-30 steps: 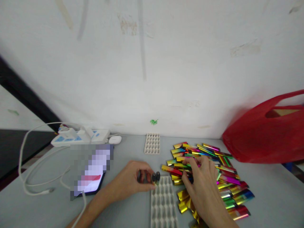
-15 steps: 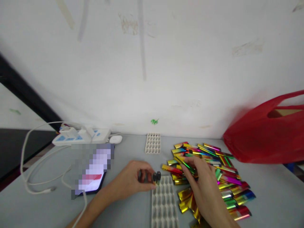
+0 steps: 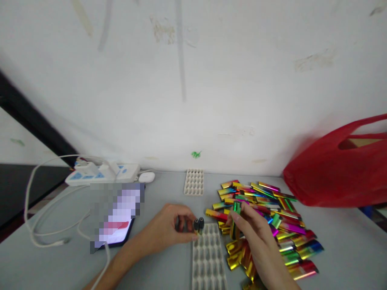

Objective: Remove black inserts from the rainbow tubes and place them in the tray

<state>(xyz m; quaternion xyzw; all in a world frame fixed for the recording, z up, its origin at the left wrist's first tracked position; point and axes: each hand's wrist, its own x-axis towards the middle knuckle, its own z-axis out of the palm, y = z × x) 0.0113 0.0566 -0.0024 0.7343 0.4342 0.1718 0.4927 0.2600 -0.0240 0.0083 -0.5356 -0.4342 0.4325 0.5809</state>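
Note:
My left hand (image 3: 172, 225) is curled at the far left corner of a pale tray (image 3: 208, 257) with rows of hollows. Its fingertips pinch a black-ended lighter (image 3: 196, 224), which stands beside another black-ended lighter (image 3: 201, 222) at the tray's far edge. Over the pile, my right hand (image 3: 256, 237) grips a shiny green-and-gold lighter (image 3: 236, 215) between thumb and fingers, roughly upright. Many metallic lighters (image 3: 292, 228) in gold, red, green, blue and purple lie heaped to the right of the tray.
Against the wall stands a smaller pale tray (image 3: 194, 183). At left are a phone (image 3: 121, 217), a white power strip (image 3: 127, 172), a white cable (image 3: 33, 193) and a small white case (image 3: 146, 177). A red bag (image 3: 329, 173) sits at the right.
My right hand has turned the green-and-gold lighter from a slanted position to nearly upright, a little above the pile. My left hand stays by the tray.

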